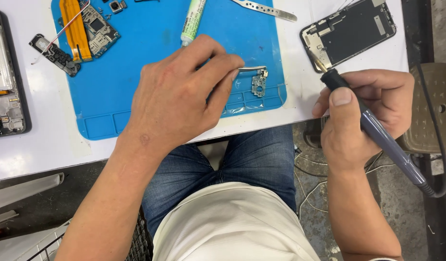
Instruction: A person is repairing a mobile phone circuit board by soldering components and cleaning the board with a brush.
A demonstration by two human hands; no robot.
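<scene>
Now the left hand (177, 94) pinches tweezers (252, 69) onto the small board (258, 85) at the blue mat's (136, 72) right edge; right hand (363, 113) grips the soldering iron (372, 128), tip off the mat, not yet touching.

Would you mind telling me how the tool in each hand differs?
The left hand pinches thin silver tweezers, lying flat over the blue mat at the small circuit board. The right hand grips a thick grey corded soldering iron, tilted, tip off the mat. Both point towards the table.
</scene>
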